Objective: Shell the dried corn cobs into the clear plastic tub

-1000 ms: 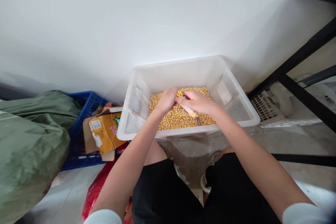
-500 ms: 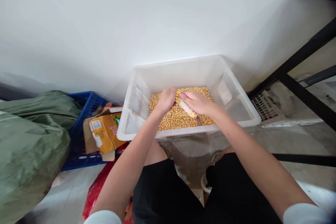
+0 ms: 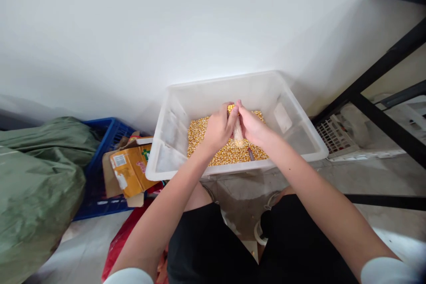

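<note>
Between my two hands is a corn cob (image 3: 237, 132), its lower part stripped pale and its top still bearing yellow kernels. My left hand (image 3: 219, 127) is closed around its left side, with the thumb up near the kernels. From the other side my right hand (image 3: 252, 124) grips it, the thumb close to the left one. Both hands are above loose corn kernels (image 3: 222, 158) that cover the bottom of a translucent plastic bin (image 3: 226, 80). A dark reddish handle of some tool (image 3: 250, 154) sticks out of the kernels below my right hand.
Left of the bin, a blue plastic crate (image 3: 103, 206) holds torn yellow cardboard packaging (image 3: 133, 171). A green cloth-like bundle (image 3: 43, 177) lies beside it, and a red bag (image 3: 121, 235) is near my left leg. At right stand a black metal frame (image 3: 382, 120) and a white basket (image 3: 336, 136).
The cob has turned from slanting to nearly upright. My left hand has shifted right and now wraps the cob, while my right hand has raised its thumb toward the kernelled top.
</note>
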Demonstrator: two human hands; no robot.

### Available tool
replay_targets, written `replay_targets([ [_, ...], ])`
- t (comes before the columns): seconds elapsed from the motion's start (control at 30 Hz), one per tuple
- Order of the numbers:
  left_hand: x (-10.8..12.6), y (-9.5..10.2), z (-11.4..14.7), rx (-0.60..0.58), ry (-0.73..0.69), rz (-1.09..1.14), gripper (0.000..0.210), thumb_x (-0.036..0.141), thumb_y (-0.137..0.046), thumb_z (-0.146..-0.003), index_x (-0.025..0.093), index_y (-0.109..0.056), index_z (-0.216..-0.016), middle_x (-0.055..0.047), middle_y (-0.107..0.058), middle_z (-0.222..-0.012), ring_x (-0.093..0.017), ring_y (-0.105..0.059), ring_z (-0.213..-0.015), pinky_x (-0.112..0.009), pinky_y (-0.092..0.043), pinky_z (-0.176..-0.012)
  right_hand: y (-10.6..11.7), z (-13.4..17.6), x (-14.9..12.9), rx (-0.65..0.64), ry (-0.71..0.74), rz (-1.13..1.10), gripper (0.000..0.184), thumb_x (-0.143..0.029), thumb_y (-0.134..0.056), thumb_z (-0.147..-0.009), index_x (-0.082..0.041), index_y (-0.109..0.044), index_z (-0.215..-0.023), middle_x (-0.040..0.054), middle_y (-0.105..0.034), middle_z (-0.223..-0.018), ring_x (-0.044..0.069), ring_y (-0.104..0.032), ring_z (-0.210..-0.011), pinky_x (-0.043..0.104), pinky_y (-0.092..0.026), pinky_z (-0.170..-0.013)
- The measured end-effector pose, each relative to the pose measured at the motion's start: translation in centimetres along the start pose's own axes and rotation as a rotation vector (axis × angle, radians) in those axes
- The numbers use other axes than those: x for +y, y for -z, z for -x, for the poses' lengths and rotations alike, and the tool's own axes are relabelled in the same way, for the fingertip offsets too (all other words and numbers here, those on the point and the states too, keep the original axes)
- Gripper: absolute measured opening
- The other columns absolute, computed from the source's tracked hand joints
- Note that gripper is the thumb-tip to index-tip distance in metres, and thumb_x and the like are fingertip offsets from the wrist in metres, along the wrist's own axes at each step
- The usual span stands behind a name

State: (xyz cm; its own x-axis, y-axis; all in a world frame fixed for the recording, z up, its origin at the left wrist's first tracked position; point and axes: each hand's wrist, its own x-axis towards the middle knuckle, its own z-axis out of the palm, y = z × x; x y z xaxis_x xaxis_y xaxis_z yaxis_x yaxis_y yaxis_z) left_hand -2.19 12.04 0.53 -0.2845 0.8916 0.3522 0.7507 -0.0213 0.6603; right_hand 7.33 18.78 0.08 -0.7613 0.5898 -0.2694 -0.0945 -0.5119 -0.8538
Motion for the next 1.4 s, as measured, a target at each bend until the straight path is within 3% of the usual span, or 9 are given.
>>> replay_targets([
  [0.17, -0.2, -0.4, 0.1, 0.032, -0.052, -0.14, 0.061, 0.054, -0.018, -0.102, 0.013, -0.053, -0.13, -0.011, -0.072, -0.082, -0.021, -0.069, -0.073, -0.033, -0.051, -0.072, 0.2, -0.2, 0.1, 0.064, -0.013, -0.061, 0.056, -0.076, -0.043, -0.087, -0.024, -0.058, -0.073, -0.0009, -0.052, -0.051, 0.016, -0.055, -0.054, 0.029, -0.041, -0.052],
  [0.43, -0.5, -0.2, 0.4, 0.082, -0.143, -0.093, 0.058, 0.049, -0.015, -0.103, 0.014, -0.05, -0.133, -0.014, -0.072, -0.102, -0.019, -0.07, -0.083, -0.035, -0.053, -0.081, 0.1, 0.1, -0.1, -0.017, -0.014, -0.113, 0.052, -0.07, -0.046, -0.089, -0.023, -0.055, -0.07, -0.0018, -0.05, -0.052, 0.014, -0.048, -0.047, 0.029, -0.038, -0.049],
  [0.67, -0.7, -1.0, 0.2, 0.054, -0.049, 0.154, 0.054, 0.049, -0.022, -0.103, 0.016, -0.051, -0.135, -0.006, -0.07, -0.078, -0.015, -0.064, -0.062, -0.032, -0.054, -0.07, 0.2, -0.2, -0.8, 0.113, -0.034, -0.151, 0.051, -0.071, -0.045, -0.088, -0.024, -0.058, -0.077, 0.0001, -0.053, -0.055, 0.018, -0.058, -0.06, 0.03, -0.044, -0.055],
  [0.73, -0.8, -1.1, 0.0, 0.054, -0.054, 0.209, 0.053, 0.048, -0.024, -0.103, 0.018, -0.054, -0.133, -0.008, -0.072, -0.09, -0.016, -0.066, -0.071, -0.033, -0.054, -0.073, 0.4, -0.4, -0.8, 0.144, -0.008, -0.149, 0.052, -0.073, -0.045, -0.087, -0.024, -0.058, -0.078, 0.0006, -0.055, -0.058, 0.019, -0.06, -0.065, 0.03, -0.045, -0.057],
  [0.83, -0.7, -1.0, -0.3, 0.06, -0.089, 0.155, 0.051, 0.05, -0.031, -0.101, 0.018, -0.056, -0.132, -0.013, -0.069, -0.117, -0.021, -0.066, -0.099, -0.039, -0.052, -0.09, 0.3, -0.4, -0.7, 0.148, 0.058, -0.172, 0.049, -0.07, -0.044, -0.09, -0.024, -0.06, -0.086, 0.0015, -0.061, -0.065, 0.019, -0.063, -0.072, 0.031, -0.048, -0.063],
  [0.93, -0.4, -1.0, -0.3, 0.03, -0.104, 0.004, 0.055, 0.052, -0.037, -0.099, 0.015, -0.052, -0.136, -0.018, -0.063, -0.129, -0.027, -0.061, -0.115, -0.044, -0.047, -0.099, 0.2, -0.6, -0.6, 0.115, 0.076, -0.179, 0.047, -0.065, -0.042, -0.093, -0.024, -0.063, -0.099, 0.0032, -0.065, -0.073, 0.02, -0.064, -0.076, 0.032, -0.05, -0.067],
  [1.0, -0.3, -1.0, -0.2, 0.01, -0.125, -0.046, 0.055, 0.049, -0.03, -0.101, 0.013, -0.049, -0.139, -0.019, -0.06, -0.132, -0.028, -0.059, -0.119, -0.045, -0.046, -0.101, 0.3, -0.8, -0.5, 0.122, 0.057, -0.163, 0.046, -0.063, -0.042, -0.094, -0.023, -0.062, -0.102, 0.0037, -0.066, -0.075, 0.02, -0.065, -0.076, 0.032, -0.05, -0.067],
  [1.1, -0.5, -1.1, -0.2, 0.003, -0.145, -0.036, 0.054, 0.044, -0.022, -0.103, 0.014, -0.048, -0.14, -0.018, -0.062, -0.13, -0.025, -0.061, -0.118, -0.042, -0.047, -0.1, 0.6, -1.3, -0.2, 0.138, 0.031, -0.15, 0.045, -0.062, -0.041, -0.095, -0.023, -0.061, -0.101, 0.003, -0.067, -0.076, 0.019, -0.065, -0.074, 0.031, -0.05, -0.066],
  [1.4, -0.1, -0.6, -0.3, 0.049, -0.002, 0.149, 0.051, 0.053, -0.031, -0.101, 0.02, -0.062, -0.125, -0.011, -0.07, -0.12, -0.021, -0.065, -0.107, -0.036, -0.049, -0.093, -0.1, -0.4, -0.1, 0.043, 0.123, -0.129, 0.04, -0.058, -0.047, -0.094, -0.024, -0.063, -0.104, 0.0028, -0.069, -0.083, 0.02, -0.065, -0.084, 0.031, -0.051, -0.072],
])
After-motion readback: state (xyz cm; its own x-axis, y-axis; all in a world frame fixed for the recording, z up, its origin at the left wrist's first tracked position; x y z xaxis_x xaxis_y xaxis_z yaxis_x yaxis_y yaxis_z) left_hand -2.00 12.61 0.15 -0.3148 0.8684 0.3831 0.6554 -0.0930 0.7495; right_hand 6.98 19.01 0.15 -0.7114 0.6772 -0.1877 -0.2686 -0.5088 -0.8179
